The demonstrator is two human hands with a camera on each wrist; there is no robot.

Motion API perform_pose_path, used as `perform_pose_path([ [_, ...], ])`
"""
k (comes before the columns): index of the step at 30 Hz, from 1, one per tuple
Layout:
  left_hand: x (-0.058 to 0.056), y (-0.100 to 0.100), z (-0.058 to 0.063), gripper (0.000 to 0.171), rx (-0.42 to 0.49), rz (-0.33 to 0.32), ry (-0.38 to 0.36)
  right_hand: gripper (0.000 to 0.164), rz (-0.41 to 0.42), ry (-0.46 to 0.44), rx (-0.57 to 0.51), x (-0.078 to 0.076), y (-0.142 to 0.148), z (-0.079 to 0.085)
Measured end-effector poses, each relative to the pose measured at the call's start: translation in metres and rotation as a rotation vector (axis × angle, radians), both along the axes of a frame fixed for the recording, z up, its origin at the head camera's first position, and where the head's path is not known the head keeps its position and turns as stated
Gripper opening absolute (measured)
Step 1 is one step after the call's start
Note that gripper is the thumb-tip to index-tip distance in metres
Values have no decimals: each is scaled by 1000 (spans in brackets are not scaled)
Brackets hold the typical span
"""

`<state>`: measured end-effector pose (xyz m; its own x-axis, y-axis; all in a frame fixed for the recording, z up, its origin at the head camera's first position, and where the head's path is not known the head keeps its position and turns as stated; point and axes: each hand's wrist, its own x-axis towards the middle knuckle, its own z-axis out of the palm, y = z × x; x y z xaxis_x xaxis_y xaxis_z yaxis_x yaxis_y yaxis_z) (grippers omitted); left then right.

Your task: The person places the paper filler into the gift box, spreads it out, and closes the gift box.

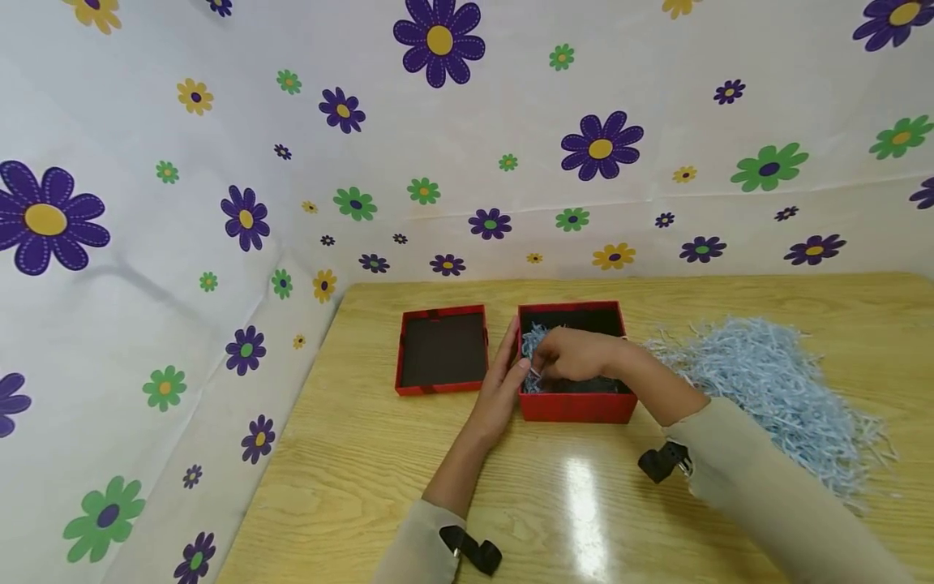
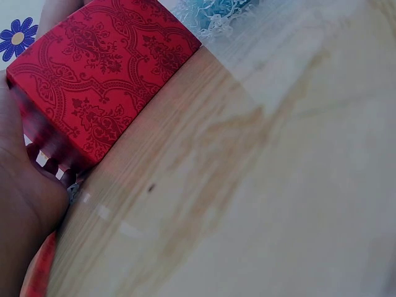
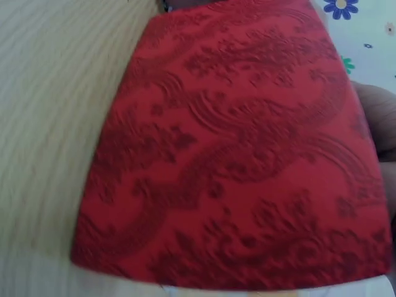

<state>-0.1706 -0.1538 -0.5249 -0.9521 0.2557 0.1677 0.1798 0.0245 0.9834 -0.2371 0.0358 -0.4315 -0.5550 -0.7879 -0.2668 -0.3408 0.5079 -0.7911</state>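
A red patterned box (image 1: pixel 576 408) with a black inside stands on the table. My left hand (image 1: pixel 499 391) lies along its left outer wall, fingers stretched out and thumb by the rim. In the left wrist view, that hand (image 2: pixel 28 185) rests against the side of the box (image 2: pixel 102 80). Inside the box, my right hand (image 1: pixel 576 354) reaches down with bent fingers into a little light-blue shredded paper (image 1: pixel 534 337) at the left end. Its fingertips are partly hidden among the strands. In the right wrist view the box wall (image 3: pixel 235 148) covers most of that hand.
Left of the box lies its red-edged lid (image 1: pixel 443 350), black inside facing up. A large loose heap of light-blue shredded paper (image 1: pixel 766 381) spreads on the wooden table (image 1: pixel 350 478) at the right. A white flowered cloth (image 1: pixel 511 186) hangs behind and at the left.
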Motion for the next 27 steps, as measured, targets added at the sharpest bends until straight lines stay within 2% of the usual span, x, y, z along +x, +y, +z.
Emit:
perform_pose_path([
  [5,1,1,-1,64,20,-3,-6,18,34,31,23,0,-4,-3],
  [9,0,1,-1,64,14,-9,-11,20,-20,34,4,4,6,14],
  [14,0,1,-1,64,-19,7,2,24,-150,-6,-67,11,37,49],
  [18,0,1,-1,66,-29,17,2,28,-271,50,-108,19,74,71],
  [22,1,1,0,66,-28,17,-3,29,-401,143,-139,27,109,75],
  [27,1,3,-1,66,-12,17,-8,31,-543,203,-180,34,152,65],
])
